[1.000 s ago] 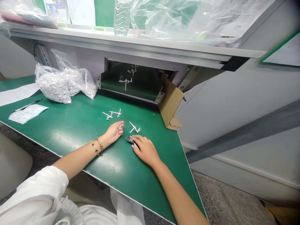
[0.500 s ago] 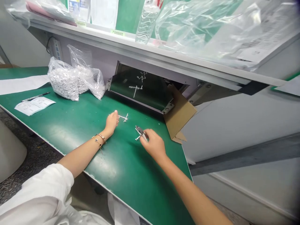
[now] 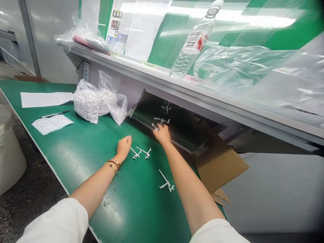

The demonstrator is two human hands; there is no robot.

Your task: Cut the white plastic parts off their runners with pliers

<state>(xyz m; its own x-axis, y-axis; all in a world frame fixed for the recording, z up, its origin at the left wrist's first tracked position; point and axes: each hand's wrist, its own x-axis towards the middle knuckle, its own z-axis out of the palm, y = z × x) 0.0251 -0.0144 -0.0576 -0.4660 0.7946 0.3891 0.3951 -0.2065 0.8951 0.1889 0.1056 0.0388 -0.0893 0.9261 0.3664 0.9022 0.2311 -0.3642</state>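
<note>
My left hand (image 3: 124, 147) rests low over the green table, fingers curled closed and turned from view. What it holds, if anything, is hidden. Beside its fingertips lie two thin white branched plastic sprues, a nearer sprue (image 3: 136, 154) and another sprue (image 3: 146, 153). A third sprue (image 3: 166, 182) lies farther right, by my right forearm. My right hand (image 3: 162, 134) reaches over the front edge of a dark conveyor belt (image 3: 182, 130), its fingers closed on a white sprue (image 3: 165, 120) there. More white sprues (image 3: 166, 107) sit higher on the belt. No cutter can be made out.
Clear bags of small white parts (image 3: 87, 104) stand at the back left, near a pen (image 3: 55, 114) and paper slips (image 3: 52, 124). An open cardboard flap (image 3: 220, 162) juts out at right. Overhead, a shelf (image 3: 157, 72) carries a water bottle (image 3: 192, 42) and plastic film.
My right hand has moved from above the table up to the belt; the grey cutter it held no longer shows. More sprues lie on the table. The view has shifted.
</note>
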